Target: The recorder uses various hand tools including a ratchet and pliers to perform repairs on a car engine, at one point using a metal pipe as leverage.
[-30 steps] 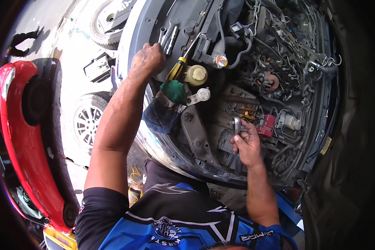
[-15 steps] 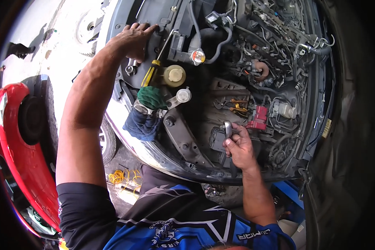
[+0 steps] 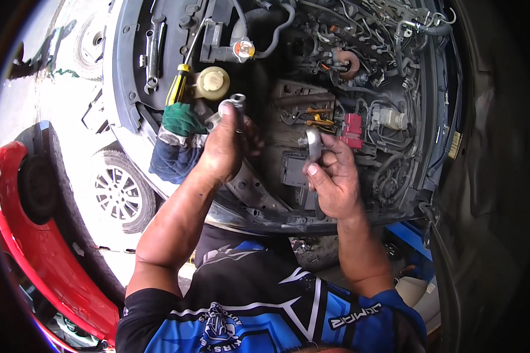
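Observation:
My left hand (image 3: pixel 221 150) grips a chrome socket (image 3: pixel 239 106) upright above the engine bay, beside the white reservoir cap. My right hand (image 3: pixel 338 182) holds a metal ratchet (image 3: pixel 312 141), head upward, over the black box (image 3: pixel 294 162). Wrenches (image 3: pixel 153 56) lie on the upper left panel beside a yellow-black screwdriver (image 3: pixel 175 88). A cream reservoir (image 3: pixel 212 82) is next to it. Green cloth (image 3: pixel 179 117) and blue cloth (image 3: pixel 168 159) rest below them on the front edge. Yellow-handled pliers (image 3: pixel 319 120) lie in the bay near a red terminal cover (image 3: pixel 351 131).
The car's front edge (image 3: pixel 247 220) is against my body, with dense hoses and wiring (image 3: pixel 371 47) beyond. A dark panel (image 3: pixel 483 176) borders the right. A loose wheel (image 3: pixel 122 191) and a red car (image 3: pixel 53 276) are on the left.
My left hand has come from the tools on the upper left panel down to the middle, now holding a socket. My right hand has risen slightly with the ratchet. The view has shifted.

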A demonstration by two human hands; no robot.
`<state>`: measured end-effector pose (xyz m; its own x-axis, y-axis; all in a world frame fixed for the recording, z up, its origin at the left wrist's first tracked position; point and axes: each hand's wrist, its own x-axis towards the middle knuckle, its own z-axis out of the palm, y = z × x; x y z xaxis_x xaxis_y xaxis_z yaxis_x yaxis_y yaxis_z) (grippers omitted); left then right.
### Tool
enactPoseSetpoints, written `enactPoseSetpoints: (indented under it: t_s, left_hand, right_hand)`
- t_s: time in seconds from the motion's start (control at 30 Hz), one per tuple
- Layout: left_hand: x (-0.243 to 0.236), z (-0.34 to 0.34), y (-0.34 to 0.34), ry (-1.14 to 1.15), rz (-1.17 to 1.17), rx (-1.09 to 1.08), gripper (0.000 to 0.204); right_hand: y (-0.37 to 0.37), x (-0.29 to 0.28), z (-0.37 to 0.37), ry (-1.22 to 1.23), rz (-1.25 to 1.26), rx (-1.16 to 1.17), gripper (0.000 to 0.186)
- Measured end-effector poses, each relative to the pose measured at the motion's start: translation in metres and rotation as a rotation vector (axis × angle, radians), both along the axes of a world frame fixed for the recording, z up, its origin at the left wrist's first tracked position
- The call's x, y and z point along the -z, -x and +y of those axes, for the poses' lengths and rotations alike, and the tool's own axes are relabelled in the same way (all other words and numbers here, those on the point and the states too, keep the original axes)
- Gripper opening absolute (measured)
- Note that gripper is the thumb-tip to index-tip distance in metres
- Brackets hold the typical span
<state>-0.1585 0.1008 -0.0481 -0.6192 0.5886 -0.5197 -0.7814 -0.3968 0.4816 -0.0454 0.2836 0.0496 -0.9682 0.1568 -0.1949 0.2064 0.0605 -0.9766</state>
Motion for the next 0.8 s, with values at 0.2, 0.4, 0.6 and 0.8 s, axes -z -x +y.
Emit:
enactPoseSetpoints:
  t_s: [0.2,0.4,0.6,0.8]
  left_hand:
    - [-0.003,-0.001,-0.016,0.396,0.750,0.295,0.054]
    - [-0.012,0.000,-0.024,0.666,1.134,0.327,0.049]
    - [-0.029,0.029,-0.045,1.103,1.414,0.103,0.025]
    - [-0.027,0.040,-0.027,0.620,0.893,0.674,0.038]
  right_hand:
    - [0.007,-0.001,0.021,-0.115,0.050,-0.121,0.056]
    - [0.004,0.004,0.025,-0.213,-0.014,-0.215,0.052]
    - [-0.008,0.015,0.033,0.163,-0.354,0.015,0.053]
    - [-0.012,0.010,0.088,0.281,-0.353,-0.248,0.058]
